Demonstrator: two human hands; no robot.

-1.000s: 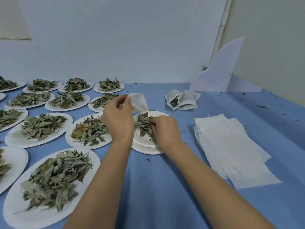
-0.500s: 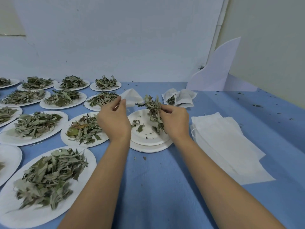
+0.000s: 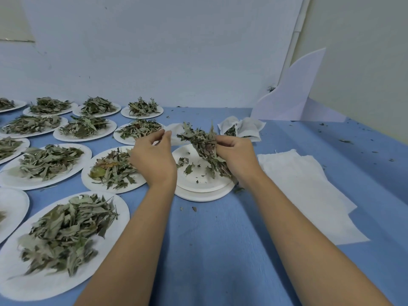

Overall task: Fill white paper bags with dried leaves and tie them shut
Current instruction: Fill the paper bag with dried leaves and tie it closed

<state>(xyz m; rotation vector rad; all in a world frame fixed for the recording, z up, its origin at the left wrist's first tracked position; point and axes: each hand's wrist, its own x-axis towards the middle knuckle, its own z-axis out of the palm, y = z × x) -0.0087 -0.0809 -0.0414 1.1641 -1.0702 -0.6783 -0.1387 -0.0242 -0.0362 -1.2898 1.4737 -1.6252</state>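
My right hand [image 3: 237, 156] grips a bunch of dried leaves [image 3: 204, 143], lifted above a nearly bare white paper plate [image 3: 199, 184] that lies on a second plate. My left hand [image 3: 154, 156] pinches the edge of a white paper bag [image 3: 176, 131] just left of the bunch, the bag mostly hidden behind the fingers. A few leaf scraps lie on the plate. A filled bag [image 3: 241, 128] lies behind, with leaves showing at its mouth.
Several white plates heaped with dried leaves cover the blue table's left half, the nearest [image 3: 64, 241] at front left. A stack of flat empty bags [image 3: 306, 191] lies to the right. A white card [image 3: 291, 93] leans in the far corner. Leaf crumbs dot the cloth.
My right hand gathered the leaves off the plate and raised them toward the bag held by my left hand. The plate now holds only scraps.
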